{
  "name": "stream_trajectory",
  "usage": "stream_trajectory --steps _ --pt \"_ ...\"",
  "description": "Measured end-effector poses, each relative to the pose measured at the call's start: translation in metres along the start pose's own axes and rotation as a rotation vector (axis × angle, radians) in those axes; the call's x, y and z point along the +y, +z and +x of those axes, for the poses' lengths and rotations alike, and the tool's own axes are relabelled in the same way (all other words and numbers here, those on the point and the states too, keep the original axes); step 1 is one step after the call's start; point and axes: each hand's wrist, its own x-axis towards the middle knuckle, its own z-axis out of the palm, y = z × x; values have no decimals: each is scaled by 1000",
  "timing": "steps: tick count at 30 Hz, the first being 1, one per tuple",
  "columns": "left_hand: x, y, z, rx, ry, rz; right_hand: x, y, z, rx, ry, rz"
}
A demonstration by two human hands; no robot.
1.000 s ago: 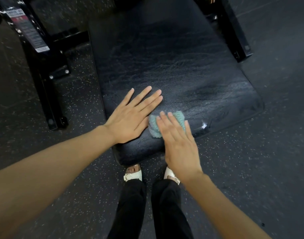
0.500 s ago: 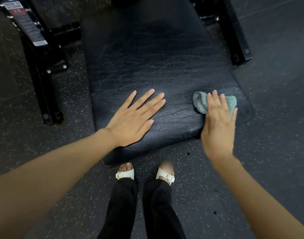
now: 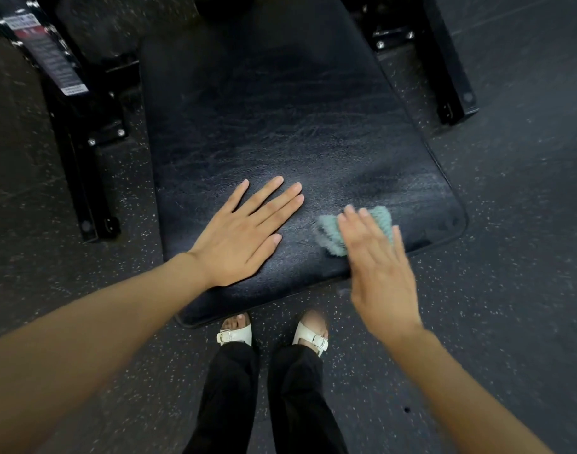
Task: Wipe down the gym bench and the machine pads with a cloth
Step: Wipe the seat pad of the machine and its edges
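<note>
Cloth (image 3: 334, 234) lies near the bench (image 3: 280, 126) front edge, pressed under the flat right hand (image 3: 378, 270), left hand (image 3: 244, 231) flat beside; a sideways sweep might push it off.

Most of the cloth (image 3: 329, 235) hidden under the motion-blurred right hand (image 3: 378, 270); frame label (image 3: 46, 49), far left of cloth, smeared, unreadable.

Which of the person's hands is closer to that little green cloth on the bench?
Right. The right hand presses flat on the cloth near the bench's front edge. The left hand lies flat on the bench to the cloth's left, not touching it.
</note>
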Motion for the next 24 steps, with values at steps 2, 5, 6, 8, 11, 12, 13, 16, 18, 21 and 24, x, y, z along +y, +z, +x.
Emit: stream_trajectory --steps 2,5,6,8,11,12,13,16,18,21,24 --pt "0 -1 2 -6 -1 3 28 -12 5 17 76 -6" --pt "3 -2 5 -8 -2 11 67 -28 15 61 191 -30" --pt "3 -2 6 -9 -3 9 72 -30 18 77 225 -36" --pt "4 -2 9 -8 -2 6 68 -26 22 122 295 -27" --pt "5 -2 13 -6 2 7 37 -11 21 194 347 -17" --pt "6 -2 14 -7 3 7 24 -5 19 188 331 -38" --pt "6 -2 15 -6 4 7 11 2 15 174 300 -60" --pt "7 -3 19 4 6 -4 -31 20 0 132 159 -77" --pt "7 -2 21 7 10 -10 -53 28 -11 85 95 -22" --pt "7 -2 22 -4 13 7 -51 25 -22 5 -20 40" --pt "9 -4 25 -8 13 6 -21 11 -22 -71 -92 10"
